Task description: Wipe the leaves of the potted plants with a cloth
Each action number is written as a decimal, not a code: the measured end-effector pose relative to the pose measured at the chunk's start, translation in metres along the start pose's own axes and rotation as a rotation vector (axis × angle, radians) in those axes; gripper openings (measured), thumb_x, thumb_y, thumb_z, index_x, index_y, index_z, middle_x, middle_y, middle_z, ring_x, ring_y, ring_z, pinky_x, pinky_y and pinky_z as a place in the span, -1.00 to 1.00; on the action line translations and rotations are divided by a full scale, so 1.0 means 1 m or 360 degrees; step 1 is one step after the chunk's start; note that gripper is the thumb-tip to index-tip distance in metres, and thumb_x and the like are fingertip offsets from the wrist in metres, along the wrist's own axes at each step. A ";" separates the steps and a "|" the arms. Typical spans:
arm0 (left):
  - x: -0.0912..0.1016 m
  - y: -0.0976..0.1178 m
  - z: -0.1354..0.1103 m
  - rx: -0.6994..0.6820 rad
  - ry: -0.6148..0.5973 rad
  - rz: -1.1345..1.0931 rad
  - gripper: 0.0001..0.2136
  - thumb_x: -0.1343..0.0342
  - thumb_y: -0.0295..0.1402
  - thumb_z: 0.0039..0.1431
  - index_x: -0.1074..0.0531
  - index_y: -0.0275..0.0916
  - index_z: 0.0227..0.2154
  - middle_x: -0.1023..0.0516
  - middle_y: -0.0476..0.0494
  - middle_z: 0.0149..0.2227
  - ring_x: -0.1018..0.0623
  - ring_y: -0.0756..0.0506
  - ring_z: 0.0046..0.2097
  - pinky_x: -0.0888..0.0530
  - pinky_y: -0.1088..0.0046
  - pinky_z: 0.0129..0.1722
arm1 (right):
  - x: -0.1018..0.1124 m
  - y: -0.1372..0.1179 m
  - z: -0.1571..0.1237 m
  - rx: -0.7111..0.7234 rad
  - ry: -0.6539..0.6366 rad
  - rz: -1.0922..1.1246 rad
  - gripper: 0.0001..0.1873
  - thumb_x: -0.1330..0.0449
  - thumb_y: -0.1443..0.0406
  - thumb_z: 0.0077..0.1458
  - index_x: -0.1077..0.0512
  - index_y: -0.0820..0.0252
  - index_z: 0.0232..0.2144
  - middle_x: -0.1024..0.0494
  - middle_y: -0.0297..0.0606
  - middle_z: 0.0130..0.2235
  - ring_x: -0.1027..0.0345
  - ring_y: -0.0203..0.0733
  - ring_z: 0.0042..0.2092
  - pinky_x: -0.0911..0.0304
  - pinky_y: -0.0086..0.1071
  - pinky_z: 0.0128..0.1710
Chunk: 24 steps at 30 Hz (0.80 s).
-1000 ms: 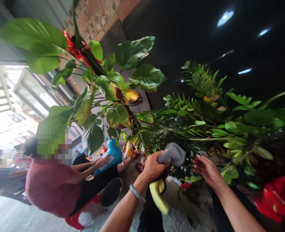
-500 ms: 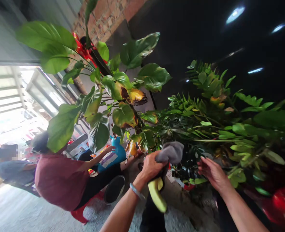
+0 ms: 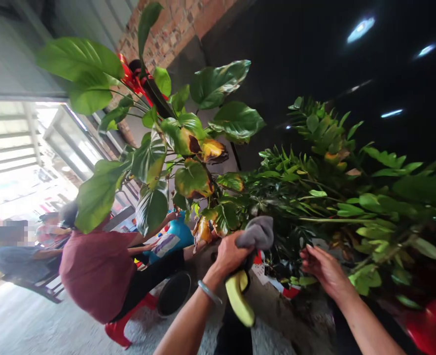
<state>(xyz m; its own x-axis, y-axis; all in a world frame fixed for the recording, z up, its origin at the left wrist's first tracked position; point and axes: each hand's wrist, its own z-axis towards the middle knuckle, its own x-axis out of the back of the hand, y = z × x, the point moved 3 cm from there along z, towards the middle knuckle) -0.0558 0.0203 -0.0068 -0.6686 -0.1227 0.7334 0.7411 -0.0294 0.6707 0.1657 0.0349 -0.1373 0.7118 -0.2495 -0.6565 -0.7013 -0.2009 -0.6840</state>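
Note:
My left hand [image 3: 230, 255] is closed around a grey cloth [image 3: 257, 232] bunched at the top of my fist; a yellow-green strip [image 3: 239, 298] hangs below it. A pale bangle [image 3: 209, 292] circles that wrist. My right hand [image 3: 321, 268] reaches into the fine-leaved green plant [image 3: 332, 197], fingers slightly curled and apart, touching its lower stems with nothing in them. A large-leaved plant [image 3: 181, 143] with yellowing, brown-edged leaves rises just left of the cloth.
A person in a maroon top [image 3: 99, 271] sits at lower left beside a blue container [image 3: 179, 236] and a red stool [image 3: 122, 328]. Another person [image 3: 21, 256] sits further left. A brick wall [image 3: 188, 24], a red bow [image 3: 131, 79] and a red wrapping [image 3: 432, 320] are around the plants.
The view has shifted slightly, so everything sits a little lower and to the right. The seated person's arm moved near the blue container. My hands keep about the same pose at the plant.

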 end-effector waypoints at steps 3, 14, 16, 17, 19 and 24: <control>-0.002 -0.012 -0.011 0.0018 -0.0132 0.0027 -0.70 -0.22 -0.32 -0.14 -0.58 -0.22 -0.26 -0.60 -0.03 -0.39 -0.54 -0.14 -0.30 -0.44 0.36 -0.24 | 0.001 -0.001 0.001 0.0036 -0.0033 -0.0012 -0.79 -0.41 0.27 -0.38 -0.45 0.15 -0.64 -0.53 -0.33 -0.65 -0.32 -0.27 -0.68 -0.29 -0.42 -0.71; 0.000 -0.008 0.002 -0.0006 0.0225 -0.0114 -0.67 -0.20 -0.31 -0.07 -0.53 -0.21 -0.17 -0.62 -0.07 -0.32 -0.55 -0.12 -0.25 -0.45 0.38 -0.21 | 0.000 -0.003 -0.002 0.0042 -0.0008 -0.0007 -0.77 -0.42 0.27 -0.43 -0.44 0.14 -0.65 -0.53 -0.36 -0.65 -0.31 -0.28 -0.68 -0.28 -0.42 -0.71; -0.014 -0.015 -0.010 0.0043 -0.0061 0.0057 -0.73 -0.23 -0.31 -0.12 -0.57 -0.21 -0.28 -0.60 -0.03 -0.42 -0.54 -0.12 -0.33 -0.44 0.40 -0.28 | 0.000 -0.002 -0.001 0.0041 0.0003 -0.0026 -0.78 -0.42 0.26 -0.42 -0.45 0.13 -0.65 -0.53 -0.36 -0.65 -0.30 -0.27 -0.68 -0.28 -0.40 -0.70; -0.014 -0.017 -0.015 0.0040 -0.0115 0.0079 -0.75 -0.23 -0.29 -0.12 -0.58 -0.22 -0.31 -0.60 -0.03 -0.44 -0.54 -0.12 -0.34 -0.44 0.40 -0.29 | 0.001 -0.002 -0.001 0.0039 0.0000 -0.0029 -0.79 -0.41 0.26 -0.42 -0.45 0.13 -0.66 -0.52 -0.36 -0.65 -0.30 -0.26 -0.68 -0.28 -0.40 -0.70; -0.001 -0.015 -0.017 0.0017 -0.0047 -0.0028 -0.73 -0.23 -0.24 -0.11 -0.58 -0.25 -0.32 -0.60 -0.05 -0.43 -0.54 -0.11 -0.35 -0.45 0.40 -0.29 | 0.001 -0.002 0.000 0.0052 -0.0020 -0.0029 -0.78 -0.42 0.25 -0.42 -0.45 0.14 -0.66 -0.52 -0.35 -0.65 -0.31 -0.27 -0.67 -0.28 -0.41 -0.71; 0.049 0.014 0.008 -0.0256 0.0631 -0.0354 -0.60 -0.19 -0.16 -0.01 -0.50 -0.23 -0.11 -0.61 -0.12 -0.20 -0.55 -0.12 -0.16 -0.46 0.39 -0.13 | 0.002 -0.003 -0.001 0.0072 -0.0037 -0.0042 -0.75 -0.44 0.23 -0.42 -0.44 0.15 -0.67 -0.52 -0.35 -0.65 -0.30 -0.31 -0.66 -0.27 -0.46 -0.70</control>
<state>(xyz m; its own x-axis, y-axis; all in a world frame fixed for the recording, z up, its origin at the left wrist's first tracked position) -0.0785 0.0217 0.0393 -0.7606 -0.4637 0.4544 0.6035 -0.2472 0.7581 0.1691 0.0346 -0.1358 0.7311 -0.2227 -0.6449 -0.6801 -0.1638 -0.7146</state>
